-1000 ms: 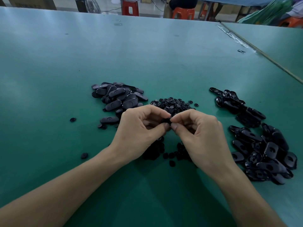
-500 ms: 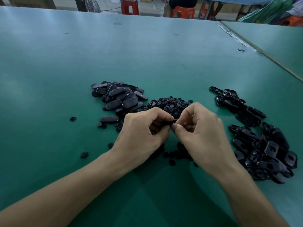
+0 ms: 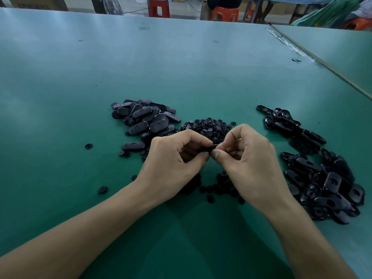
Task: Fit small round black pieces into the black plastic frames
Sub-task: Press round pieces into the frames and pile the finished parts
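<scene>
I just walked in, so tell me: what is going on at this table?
A person works at the green table. The left hand and the right hand pinch one small black part at their fingertips. Behind them lies a heap of small round pieces, with oval black pieces piled on the left and black frames on the right. Most of the held part is hidden.

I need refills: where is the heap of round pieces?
Head view, centre: the heap of round pieces lies right of the oval frame pile, just beyond the right hand.
</scene>
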Tool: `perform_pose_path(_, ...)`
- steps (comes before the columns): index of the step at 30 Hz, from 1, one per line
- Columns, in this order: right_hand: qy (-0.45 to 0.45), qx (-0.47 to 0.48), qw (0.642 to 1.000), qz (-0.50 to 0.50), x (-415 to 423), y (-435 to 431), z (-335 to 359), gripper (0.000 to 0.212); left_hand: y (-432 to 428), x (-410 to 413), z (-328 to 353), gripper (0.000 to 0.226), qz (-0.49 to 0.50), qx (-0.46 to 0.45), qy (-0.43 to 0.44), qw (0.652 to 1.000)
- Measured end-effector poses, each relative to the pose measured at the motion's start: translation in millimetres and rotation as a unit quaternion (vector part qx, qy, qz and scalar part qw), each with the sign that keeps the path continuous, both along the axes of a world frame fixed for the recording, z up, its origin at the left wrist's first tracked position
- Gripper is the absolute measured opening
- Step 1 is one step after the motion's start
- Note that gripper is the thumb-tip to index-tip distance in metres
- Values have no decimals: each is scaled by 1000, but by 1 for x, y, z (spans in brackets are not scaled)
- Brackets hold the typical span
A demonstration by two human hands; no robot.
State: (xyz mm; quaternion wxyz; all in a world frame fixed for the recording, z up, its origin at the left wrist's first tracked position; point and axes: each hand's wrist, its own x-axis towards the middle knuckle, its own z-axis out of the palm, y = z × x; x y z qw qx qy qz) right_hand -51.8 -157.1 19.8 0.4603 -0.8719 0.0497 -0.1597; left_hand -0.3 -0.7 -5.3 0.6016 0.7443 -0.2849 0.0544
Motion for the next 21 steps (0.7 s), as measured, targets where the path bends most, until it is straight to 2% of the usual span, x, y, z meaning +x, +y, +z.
perform_pose_path(6,33,-14,999,10,-1,-2,3,30,0,0,-1,23,25,81,-84,993)
perform_pose_path(11,29,34,999,1,-1,1,2,35,0,1,-1,21,28,64,-88,994)
perform_pose_path(16,17,100,995,-19,0,4,0,34,0,-1,0,27,22,10,0,1000)
perform_pose_path(21,17,100,995,-3,0,4,0,31,0,-1,2,27,16,-13,43,999)
